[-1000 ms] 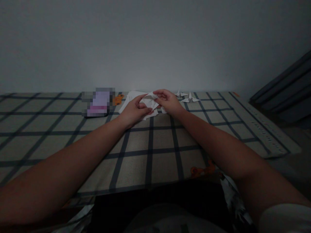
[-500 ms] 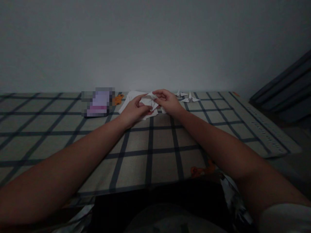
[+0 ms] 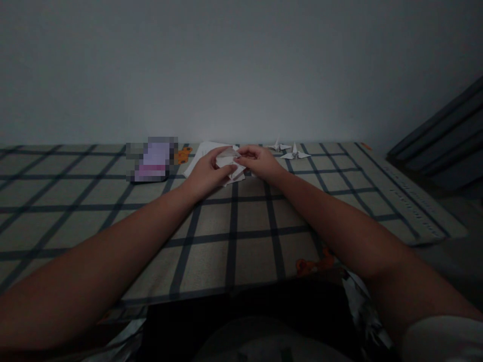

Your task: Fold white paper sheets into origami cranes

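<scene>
Between my two hands is a small piece of folded white paper [image 3: 227,158]. My left hand [image 3: 207,172] is closed on its left side, thumb in front and fingers behind. At the paper's right edge my right hand [image 3: 259,160] pinches it between thumb and curled fingers. Beneath and behind them lie loose white paper sheets [image 3: 199,155], partly covered by my hands. Two folded paper cranes stand to the right of my right hand: the nearer crane [image 3: 295,153] has its wings spread, and the farther crane [image 3: 278,146] sits close behind it.
A checked cloth [image 3: 211,241] covers the table, which meets a plain wall [image 3: 241,70] at the back. A phone [image 3: 154,160], partly blurred out, stands tilted at the left. Dark slanted panels [image 3: 449,141] rise beyond the table at the right.
My right hand has lowered slightly, and its fingers have curled in closer at the paper's right edge. The paper's upper flap has changed shape. My left hand stays nearly in place.
</scene>
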Demonstrator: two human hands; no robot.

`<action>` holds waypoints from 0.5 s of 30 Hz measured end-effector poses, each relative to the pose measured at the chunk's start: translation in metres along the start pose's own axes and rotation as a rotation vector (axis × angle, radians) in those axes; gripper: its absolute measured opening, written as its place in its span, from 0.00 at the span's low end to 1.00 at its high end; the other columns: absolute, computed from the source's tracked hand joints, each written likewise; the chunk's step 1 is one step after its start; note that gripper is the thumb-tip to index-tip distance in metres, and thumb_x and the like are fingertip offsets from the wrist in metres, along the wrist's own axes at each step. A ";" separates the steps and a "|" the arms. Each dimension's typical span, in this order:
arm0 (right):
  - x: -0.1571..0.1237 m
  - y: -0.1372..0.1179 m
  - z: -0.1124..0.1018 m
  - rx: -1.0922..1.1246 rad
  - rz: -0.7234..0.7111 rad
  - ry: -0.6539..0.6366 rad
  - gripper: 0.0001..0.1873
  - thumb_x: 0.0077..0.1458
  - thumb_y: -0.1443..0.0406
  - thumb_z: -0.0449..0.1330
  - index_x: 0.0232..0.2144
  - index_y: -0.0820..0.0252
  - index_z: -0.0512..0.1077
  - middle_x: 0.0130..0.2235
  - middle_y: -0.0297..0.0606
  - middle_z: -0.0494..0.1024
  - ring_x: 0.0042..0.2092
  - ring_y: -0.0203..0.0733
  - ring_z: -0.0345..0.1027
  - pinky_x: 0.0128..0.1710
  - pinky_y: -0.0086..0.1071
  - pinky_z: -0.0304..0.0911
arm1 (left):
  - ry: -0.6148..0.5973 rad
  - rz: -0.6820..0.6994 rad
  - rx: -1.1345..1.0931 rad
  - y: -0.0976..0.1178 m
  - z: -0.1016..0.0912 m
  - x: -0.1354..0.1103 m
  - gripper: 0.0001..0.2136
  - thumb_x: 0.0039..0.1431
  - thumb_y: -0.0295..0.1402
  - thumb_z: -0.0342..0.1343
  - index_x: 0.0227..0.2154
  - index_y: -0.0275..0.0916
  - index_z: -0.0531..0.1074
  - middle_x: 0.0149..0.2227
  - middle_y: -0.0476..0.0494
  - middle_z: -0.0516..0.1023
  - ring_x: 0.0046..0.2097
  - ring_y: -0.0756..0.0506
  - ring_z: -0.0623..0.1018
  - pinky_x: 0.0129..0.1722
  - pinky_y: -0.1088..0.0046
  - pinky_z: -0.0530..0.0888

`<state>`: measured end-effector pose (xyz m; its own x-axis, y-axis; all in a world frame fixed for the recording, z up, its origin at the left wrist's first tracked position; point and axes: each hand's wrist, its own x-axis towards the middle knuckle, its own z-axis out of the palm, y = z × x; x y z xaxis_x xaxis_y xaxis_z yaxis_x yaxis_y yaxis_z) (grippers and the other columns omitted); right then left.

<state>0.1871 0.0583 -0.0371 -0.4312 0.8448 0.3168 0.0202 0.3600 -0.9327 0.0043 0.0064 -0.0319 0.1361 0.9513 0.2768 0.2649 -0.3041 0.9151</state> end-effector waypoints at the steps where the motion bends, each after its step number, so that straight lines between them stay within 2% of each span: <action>1: 0.000 0.000 0.000 0.001 0.004 0.005 0.17 0.48 0.58 0.70 0.36 0.61 0.74 0.36 0.38 0.79 0.37 0.38 0.73 0.36 0.31 0.71 | 0.030 0.043 0.047 0.003 -0.002 -0.001 0.29 0.51 0.38 0.63 0.58 0.40 0.71 0.41 0.43 0.78 0.38 0.44 0.78 0.39 0.68 0.74; 4: -0.001 -0.002 0.002 0.005 0.003 -0.001 0.19 0.46 0.55 0.71 0.36 0.61 0.74 0.35 0.38 0.78 0.36 0.38 0.72 0.35 0.31 0.70 | 0.186 0.219 0.245 0.013 -0.011 -0.003 0.24 0.53 0.41 0.63 0.53 0.41 0.74 0.49 0.40 0.75 0.46 0.43 0.76 0.43 0.68 0.74; 5: -0.002 -0.003 0.002 0.003 -0.003 -0.012 0.19 0.46 0.55 0.71 0.35 0.61 0.74 0.35 0.38 0.78 0.36 0.38 0.72 0.35 0.31 0.70 | 0.195 0.263 0.299 0.016 -0.013 -0.003 0.25 0.52 0.41 0.64 0.53 0.42 0.75 0.51 0.39 0.73 0.48 0.42 0.75 0.44 0.68 0.73; 7: -0.003 -0.003 0.004 -0.006 -0.020 -0.036 0.20 0.46 0.54 0.71 0.35 0.61 0.73 0.35 0.38 0.78 0.37 0.38 0.72 0.37 0.31 0.69 | 0.158 0.326 0.365 0.020 -0.016 -0.004 0.23 0.51 0.43 0.65 0.50 0.43 0.77 0.50 0.41 0.74 0.50 0.41 0.74 0.47 0.66 0.73; 10: -0.004 -0.003 0.005 -0.036 -0.054 -0.068 0.18 0.47 0.55 0.69 0.35 0.62 0.72 0.36 0.38 0.77 0.38 0.38 0.71 0.37 0.32 0.68 | 0.083 0.353 0.393 0.020 -0.015 -0.006 0.16 0.53 0.44 0.64 0.42 0.42 0.80 0.45 0.43 0.78 0.49 0.41 0.75 0.52 0.64 0.70; 15: -0.006 -0.002 0.005 -0.173 -0.132 -0.140 0.20 0.49 0.55 0.67 0.39 0.62 0.73 0.33 0.35 0.74 0.35 0.36 0.66 0.36 0.31 0.64 | 0.082 0.347 0.315 0.014 -0.013 -0.005 0.11 0.58 0.42 0.61 0.32 0.40 0.80 0.37 0.45 0.80 0.41 0.45 0.76 0.47 0.68 0.70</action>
<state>0.1855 0.0501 -0.0377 -0.5611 0.7273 0.3952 0.1048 0.5360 -0.8377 -0.0045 -0.0015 -0.0166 0.1947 0.7878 0.5843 0.4953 -0.5932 0.6347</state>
